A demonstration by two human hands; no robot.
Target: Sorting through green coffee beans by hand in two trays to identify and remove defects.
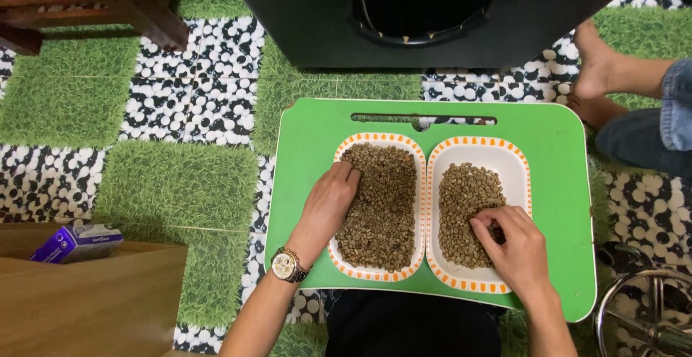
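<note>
Beans [382, 198], small, greenish-brown (dull), heaped in two dishes [478, 283]

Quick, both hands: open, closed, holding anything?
Left hand: loosely open, fingers in the beans of the left tray.
Right hand: fingers curled into the right tray; a grip cannot be told.

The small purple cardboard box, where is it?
The small purple cardboard box lies at the head view's far left, on the wooden surface, left of the green tray.
</note>
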